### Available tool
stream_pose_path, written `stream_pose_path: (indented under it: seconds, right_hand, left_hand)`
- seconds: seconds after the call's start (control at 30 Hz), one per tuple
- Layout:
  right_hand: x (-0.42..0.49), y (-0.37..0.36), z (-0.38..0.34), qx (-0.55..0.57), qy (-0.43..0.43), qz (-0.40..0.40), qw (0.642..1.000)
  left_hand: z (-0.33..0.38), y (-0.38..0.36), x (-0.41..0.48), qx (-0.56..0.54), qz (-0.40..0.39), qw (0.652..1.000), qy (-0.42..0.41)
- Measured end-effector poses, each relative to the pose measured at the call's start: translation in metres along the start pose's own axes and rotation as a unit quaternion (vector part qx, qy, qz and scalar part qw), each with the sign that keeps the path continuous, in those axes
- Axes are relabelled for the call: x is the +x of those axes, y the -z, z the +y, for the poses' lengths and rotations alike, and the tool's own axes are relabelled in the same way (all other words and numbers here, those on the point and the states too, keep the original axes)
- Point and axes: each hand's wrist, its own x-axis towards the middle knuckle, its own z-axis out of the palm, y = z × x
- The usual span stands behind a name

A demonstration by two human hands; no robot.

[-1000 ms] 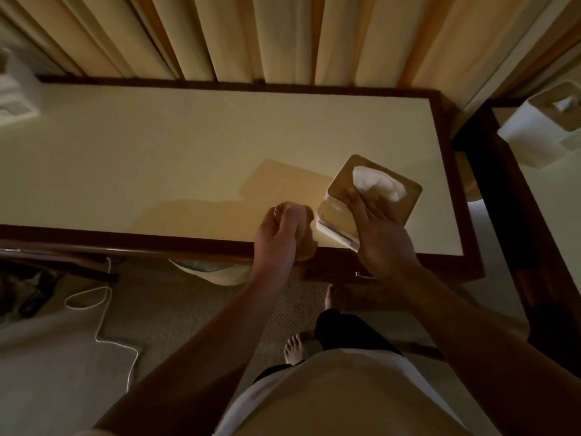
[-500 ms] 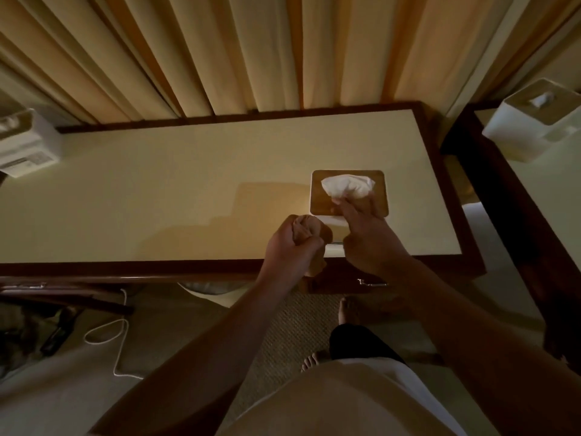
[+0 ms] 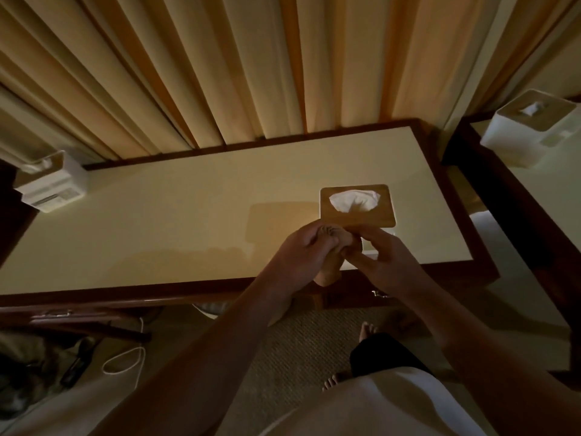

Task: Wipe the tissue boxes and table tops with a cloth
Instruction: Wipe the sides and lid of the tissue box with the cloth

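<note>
Left hand [image 3: 301, 250] grips the bunched cloth [image 3: 330, 266]; right hand [image 3: 386, 259] pinches it, with the tissue box [image 3: 356, 206] just behind both.

Pleated curtains [image 3: 251, 64] hang at the back; a white cord [image 3: 123, 361] loops on the floor [image 3: 94, 401].

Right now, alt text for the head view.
The left hand and right hand hold a tan cloth above the table top, in front of a wood-lidded tissue box. A second box stands far left, a third box far right.
</note>
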Motion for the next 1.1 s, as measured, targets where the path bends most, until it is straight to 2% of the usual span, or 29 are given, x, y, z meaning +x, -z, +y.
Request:
stream_pose_path:
  seconds: [0.13,0.23,0.43,0.6,0.73,0.9,1.1]
  right_hand:
    - [0.005,0.002,-0.005,0.006,0.018,0.004,1.0]
    - [0.007,0.005,-0.008,0.001,0.009,0.017,1.0]
    - [0.015,0.011,-0.011,0.01,-0.038,0.04,0.998]
    - [0.022,0.007,-0.01,-0.01,-0.058,0.041,0.997]
    - [0.041,-0.001,-0.018,-0.019,-0.055,0.012,0.998]
    - [0.068,-0.023,-0.028,-0.042,-0.07,-0.028,0.996]
    - [0.102,-0.064,-0.042,-0.091,-0.057,0.006,0.994]
  left_hand:
    - [0.008,0.007,0.002,0.062,-0.038,0.996,-0.048]
    - [0.004,0.011,0.013,0.104,-0.014,0.992,-0.072]
    - [0.002,0.024,0.021,0.108,-0.057,0.991,-0.054]
    - [-0.004,0.037,0.029,0.126,0.042,0.99,-0.041]
    - [-0.016,0.053,0.028,0.138,0.099,0.985,-0.032]
    - [-0.039,0.077,0.025,0.143,0.152,0.978,-0.014]
    - [-0.064,0.121,0.041,0.176,0.176,0.968,-0.007]
